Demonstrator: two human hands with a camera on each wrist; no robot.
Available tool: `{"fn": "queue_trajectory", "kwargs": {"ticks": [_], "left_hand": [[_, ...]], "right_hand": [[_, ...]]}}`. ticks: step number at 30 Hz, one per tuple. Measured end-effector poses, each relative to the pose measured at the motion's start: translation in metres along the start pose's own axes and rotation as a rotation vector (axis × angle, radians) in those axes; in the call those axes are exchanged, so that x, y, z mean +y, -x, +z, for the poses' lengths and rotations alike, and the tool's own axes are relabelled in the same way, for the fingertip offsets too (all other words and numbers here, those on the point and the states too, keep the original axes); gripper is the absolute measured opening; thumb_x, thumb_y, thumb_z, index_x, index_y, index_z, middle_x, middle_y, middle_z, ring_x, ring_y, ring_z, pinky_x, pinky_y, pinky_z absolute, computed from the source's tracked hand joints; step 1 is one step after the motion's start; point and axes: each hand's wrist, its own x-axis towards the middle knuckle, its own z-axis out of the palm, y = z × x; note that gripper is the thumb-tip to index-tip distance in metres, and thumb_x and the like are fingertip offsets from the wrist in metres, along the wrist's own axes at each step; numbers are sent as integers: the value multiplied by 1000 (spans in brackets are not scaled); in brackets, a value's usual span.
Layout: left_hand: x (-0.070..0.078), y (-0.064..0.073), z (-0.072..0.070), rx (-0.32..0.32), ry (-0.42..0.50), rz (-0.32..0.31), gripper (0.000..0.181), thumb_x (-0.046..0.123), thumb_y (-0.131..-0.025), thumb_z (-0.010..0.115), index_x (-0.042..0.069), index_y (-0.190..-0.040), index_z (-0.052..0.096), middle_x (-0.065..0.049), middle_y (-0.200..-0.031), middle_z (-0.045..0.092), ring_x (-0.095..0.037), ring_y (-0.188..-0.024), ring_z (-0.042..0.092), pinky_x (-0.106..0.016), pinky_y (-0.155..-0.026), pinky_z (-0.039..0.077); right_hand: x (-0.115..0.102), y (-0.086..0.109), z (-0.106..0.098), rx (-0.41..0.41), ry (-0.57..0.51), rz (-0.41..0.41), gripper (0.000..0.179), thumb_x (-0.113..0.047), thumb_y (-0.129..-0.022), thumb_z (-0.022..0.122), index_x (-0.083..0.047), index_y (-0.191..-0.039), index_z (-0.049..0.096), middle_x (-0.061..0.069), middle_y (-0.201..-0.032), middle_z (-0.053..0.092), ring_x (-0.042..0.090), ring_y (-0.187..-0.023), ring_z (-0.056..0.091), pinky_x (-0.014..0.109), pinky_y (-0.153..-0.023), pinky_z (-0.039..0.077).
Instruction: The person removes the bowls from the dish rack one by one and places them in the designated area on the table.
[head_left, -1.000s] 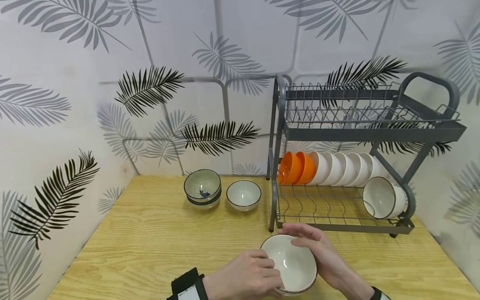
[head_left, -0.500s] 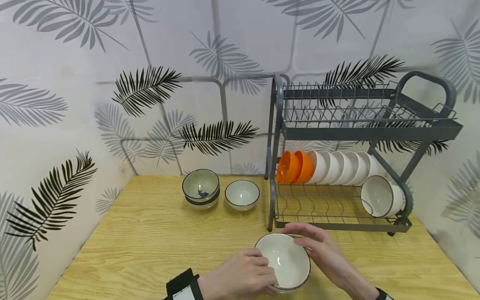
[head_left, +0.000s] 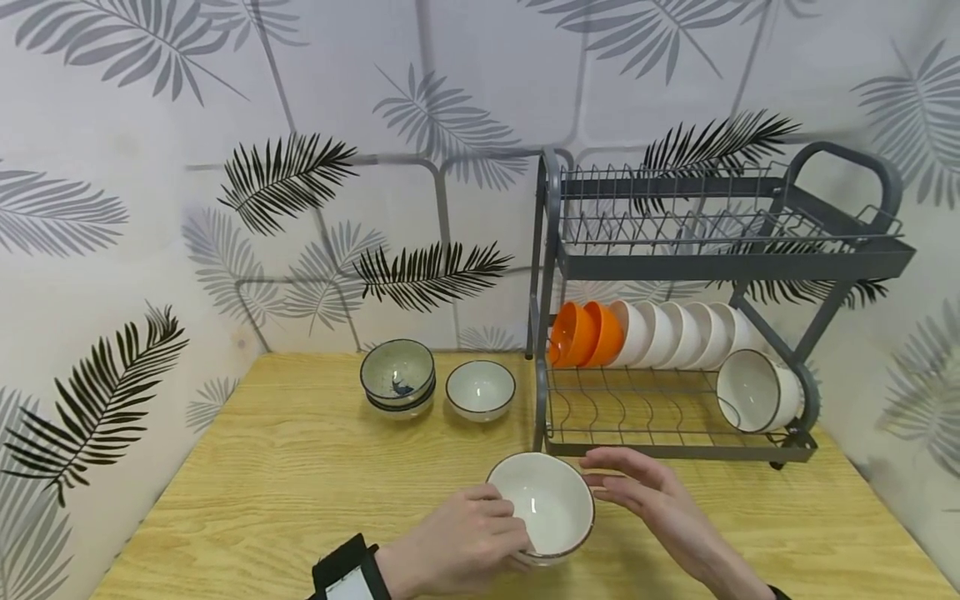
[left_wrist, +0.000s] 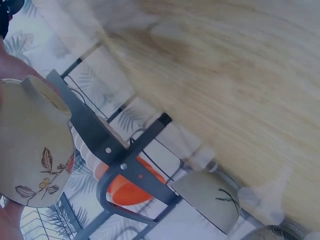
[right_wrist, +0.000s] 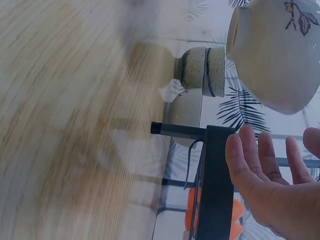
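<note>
My left hand (head_left: 465,537) grips a white bowl (head_left: 551,504) by its near-left side, fingers curled over the dark rim. The bowl is tilted in the head view, its inside facing up toward the camera. A branch with leaves is painted on the bowl's outer wall (left_wrist: 37,145), seen in the left wrist view. To the right, my right hand (head_left: 660,508) is held apart from the bowl, its fingers loosely extended. In the right wrist view a gap shows between my right fingers (right_wrist: 267,155) and the bowl (right_wrist: 275,60).
A grey two-tier dish rack (head_left: 705,452) stands at the right. Its lower tier holds orange bowls (head_left: 581,333), several white bowls (head_left: 678,333) and a larger bowl (head_left: 753,392). Left of it are a small bowl (head_left: 480,393) and stacked speckled bowls (head_left: 397,379) on the wooden table (head_left: 300,483).
My left hand has carried the bowl leftward and slightly away from me. My right hand has let go of the bowl's right side; its fingers are now apart from it.
</note>
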Motion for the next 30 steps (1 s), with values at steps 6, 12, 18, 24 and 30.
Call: {"fn": "queue_trajectory", "kwargs": {"ticks": [6,12,18,24,30], "left_hand": [[-8,5,-2,64,-21,-30,17,31,-82,73,20,-76,61,14,-70,61,-3,-69,54,-22,-74,51],[-19,10,-3,67,-45,-83,18,32,-80,74,19,-79,62,13,-71,63,-5,-68,56,-24,-72,52],[-29,14,1,79,-85,-117,19,31,-81,74,19,-77,61,13,-69,61,-6,-67,57,-25,-69,53],[-39,16,8,111,-88,-166,19,26,-79,76,17,-76,59,11,-69,60,-8,-64,57,-27,-65,52],[-52,17,12,131,-118,-221,20,26,-77,77,15,-76,61,9,-68,62,-8,-60,56,-27,-61,51]], "right_hand": [[0,4,-6,8,-13,14,42,-15,-100,50,10,-133,44,12,-128,56,28,-114,57,31,-93,52],[3,9,-12,-14,-64,-11,35,-12,-101,48,6,-132,49,4,-124,60,26,-113,58,31,-94,52],[8,14,-16,-45,-111,-51,31,-7,-102,44,1,-130,52,3,-124,61,24,-113,59,29,-93,52],[9,18,-18,-53,-123,-64,31,-4,-102,42,3,-131,51,4,-125,60,24,-113,58,29,-93,52],[10,19,-20,-62,-135,-85,32,-3,-102,41,5,-132,50,5,-126,60,25,-113,58,28,-93,52]]}}
